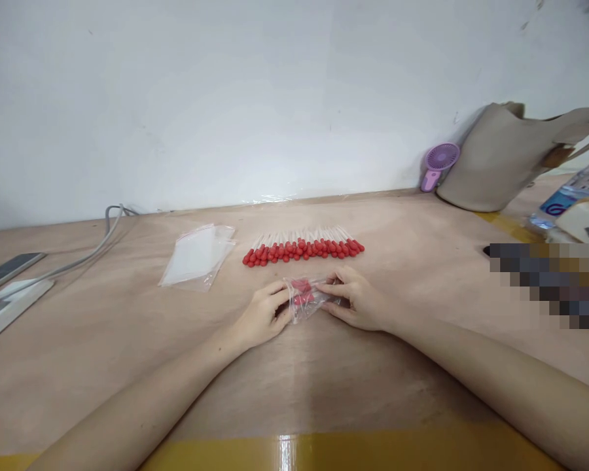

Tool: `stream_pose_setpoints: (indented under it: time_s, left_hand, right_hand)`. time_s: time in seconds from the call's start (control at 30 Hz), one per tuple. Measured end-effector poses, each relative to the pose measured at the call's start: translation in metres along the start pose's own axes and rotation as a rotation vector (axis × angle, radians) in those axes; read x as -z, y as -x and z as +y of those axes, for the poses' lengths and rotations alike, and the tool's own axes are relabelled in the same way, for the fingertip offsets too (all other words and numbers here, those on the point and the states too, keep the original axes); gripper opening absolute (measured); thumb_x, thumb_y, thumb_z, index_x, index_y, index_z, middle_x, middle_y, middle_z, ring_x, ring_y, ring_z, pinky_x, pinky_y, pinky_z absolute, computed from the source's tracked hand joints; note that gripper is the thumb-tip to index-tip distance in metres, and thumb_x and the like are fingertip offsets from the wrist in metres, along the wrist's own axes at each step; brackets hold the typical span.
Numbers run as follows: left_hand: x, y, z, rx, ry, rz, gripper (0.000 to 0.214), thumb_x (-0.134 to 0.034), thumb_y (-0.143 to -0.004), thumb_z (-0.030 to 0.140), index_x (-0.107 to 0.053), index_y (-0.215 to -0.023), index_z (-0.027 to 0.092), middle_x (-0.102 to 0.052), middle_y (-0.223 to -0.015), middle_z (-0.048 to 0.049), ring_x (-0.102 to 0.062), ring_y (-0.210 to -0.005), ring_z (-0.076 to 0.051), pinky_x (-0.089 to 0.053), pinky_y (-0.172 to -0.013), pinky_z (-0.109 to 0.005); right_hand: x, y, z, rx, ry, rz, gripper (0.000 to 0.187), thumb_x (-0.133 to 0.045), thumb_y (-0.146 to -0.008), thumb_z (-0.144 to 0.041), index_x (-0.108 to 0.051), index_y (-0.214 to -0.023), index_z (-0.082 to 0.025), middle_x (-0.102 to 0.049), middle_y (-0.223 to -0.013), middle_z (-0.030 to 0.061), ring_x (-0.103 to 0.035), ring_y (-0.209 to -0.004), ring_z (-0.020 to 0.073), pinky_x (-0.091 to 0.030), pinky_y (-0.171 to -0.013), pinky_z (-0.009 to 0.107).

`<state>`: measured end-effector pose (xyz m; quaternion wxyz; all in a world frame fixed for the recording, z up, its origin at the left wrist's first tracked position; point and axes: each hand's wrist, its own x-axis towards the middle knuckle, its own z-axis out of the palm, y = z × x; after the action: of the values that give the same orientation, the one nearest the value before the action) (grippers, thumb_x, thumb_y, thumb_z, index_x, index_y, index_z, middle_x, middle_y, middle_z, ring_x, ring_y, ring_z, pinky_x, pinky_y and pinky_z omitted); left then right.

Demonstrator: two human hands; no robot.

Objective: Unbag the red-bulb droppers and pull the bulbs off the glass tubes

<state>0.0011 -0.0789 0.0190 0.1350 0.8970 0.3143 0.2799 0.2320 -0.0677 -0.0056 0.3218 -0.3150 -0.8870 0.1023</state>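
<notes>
A small clear plastic bag (302, 314) lies on the table between my hands, with red-tipped sticks (303, 298) inside it. My left hand (265, 314) grips the bag's left end, fingers curled at its edge. At the right end, my right hand (351, 297) pinches the plastic between thumb and fingers. Just beyond the hands, a row of white sticks with red rounded ends (302, 248) lies side by side, red ends toward me. Left of that row rests a stack of flat clear zip bags (196, 257).
A phone (12, 269), a grey cable (98, 247) and a white tray-like object (17, 307) lie at the left. Along the back right stand a purple handheld fan (439, 162), a beige bag (495, 157) and a water bottle (572, 196). A white wall (275, 104) closes the back.
</notes>
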Motion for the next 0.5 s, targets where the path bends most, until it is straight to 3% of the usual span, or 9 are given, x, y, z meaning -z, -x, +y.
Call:
stream_pose_setpoints:
  time_s: [0.2,0.37,0.5]
  left_hand:
    - [-0.001,0.002,-0.006,0.13,-0.042,0.091,0.017,-0.042,-0.086,0.02,-0.057,-0.092,0.015,-0.057,-0.08,-0.006,-0.054,-0.074,-0.016,-0.047,-0.068,-0.03]
    - [0.002,0.004,-0.009,0.138,0.227,0.033,0.03,-0.049,-0.084,0.019,-0.052,-0.113,0.017,-0.056,-0.102,-0.0089,-0.057,-0.085,-0.015,-0.05,-0.071,-0.027]
    - [0.006,0.004,-0.011,0.099,0.238,-0.034,0.033,-0.055,-0.082,0.023,-0.056,-0.114,0.019,-0.055,-0.106,-0.0105,-0.058,-0.089,-0.016,-0.051,-0.07,-0.026]
  right_hand:
    - [0.007,0.004,0.0,0.059,-0.068,-0.021,0.05,-0.05,-0.081,-0.016,-0.041,-0.13,-0.022,-0.052,-0.111,0.0103,-0.05,-0.099,0.0186,-0.045,-0.085,0.036]
    - [0.003,0.004,0.001,0.115,-0.006,0.005,0.038,-0.045,-0.086,-0.018,-0.049,-0.123,-0.026,-0.053,-0.11,0.0097,-0.052,-0.097,0.0177,-0.046,-0.081,0.034]
    - [0.001,0.002,-0.001,0.112,0.09,-0.023,0.031,-0.046,-0.087,-0.022,-0.056,-0.116,-0.026,-0.055,-0.107,0.0103,-0.052,-0.096,0.0193,-0.045,-0.081,0.036]
